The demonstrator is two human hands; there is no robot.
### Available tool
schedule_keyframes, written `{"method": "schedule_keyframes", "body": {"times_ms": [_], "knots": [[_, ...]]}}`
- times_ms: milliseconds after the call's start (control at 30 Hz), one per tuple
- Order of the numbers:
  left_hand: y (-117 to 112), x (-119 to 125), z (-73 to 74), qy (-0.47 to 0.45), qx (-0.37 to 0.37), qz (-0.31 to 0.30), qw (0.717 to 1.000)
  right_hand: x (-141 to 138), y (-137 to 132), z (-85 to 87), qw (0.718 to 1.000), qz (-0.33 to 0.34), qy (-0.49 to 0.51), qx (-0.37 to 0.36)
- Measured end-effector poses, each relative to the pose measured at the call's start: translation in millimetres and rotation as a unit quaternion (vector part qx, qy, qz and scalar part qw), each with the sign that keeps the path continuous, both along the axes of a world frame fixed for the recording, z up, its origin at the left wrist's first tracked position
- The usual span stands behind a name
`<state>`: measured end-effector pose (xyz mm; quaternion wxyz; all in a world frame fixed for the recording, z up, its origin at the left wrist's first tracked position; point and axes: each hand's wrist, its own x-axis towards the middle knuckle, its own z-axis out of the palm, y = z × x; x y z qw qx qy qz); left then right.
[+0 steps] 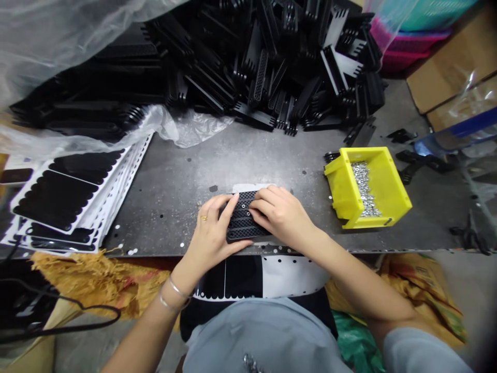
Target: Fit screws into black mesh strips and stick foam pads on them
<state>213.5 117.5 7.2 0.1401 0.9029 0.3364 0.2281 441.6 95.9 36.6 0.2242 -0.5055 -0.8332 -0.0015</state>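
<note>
In the head view, the left hand (212, 235) and right hand (281, 217) close from either side on a black perforated panel (243, 220), holding it on the grey metal counter (171, 176). Right of the right hand sits a yellow bin (388, 191) of small silver fasteners (363, 186); a heap of black slotted parts (248, 67) lies beyond both hands.

My left hand (209, 233) and right hand (281, 215) hold a black perforated plate (243, 217) on the metal tabletop (166, 171); yellow bin (345, 191) of screws (363, 189) nearby.

Even, bright light; edges fisheye-warped.
</note>
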Motion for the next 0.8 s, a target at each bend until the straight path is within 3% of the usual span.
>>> {"method": "schedule_keyframes", "body": {"times_ms": [67,200,400,500,700,800], "knots": [[5.5,1.9,4.9,-0.019,-0.012,-0.006,1.000,10.8,-8.6,4.4,1.000,-0.008,0.020,-0.015],[25.3,5.7,15.4,-0.028,0.041,-0.038,0.998,38.0,-44.8,14.6,0.998,-0.039,0.018,-0.038],[46.0,8.4,25.3,0.016,0.107,-0.091,0.990,44.4,-75.4,7.6,0.992,-0.013,-0.101,0.074],[43.3,5.0,27.4,0.018,0.141,-0.093,0.985,42.9,-74.3,3.7,0.988,-0.005,-0.120,0.100],[21.4,-12.4,24.0,-0.027,0.079,-0.075,0.994,45.3,-70.0,0.4,0.994,-0.001,-0.067,0.083],[12.7,-18.2,22.2,-0.021,0.090,-0.063,0.994,48.1,-73.4,2.4,0.989,0.026,-0.103,0.108]]}}
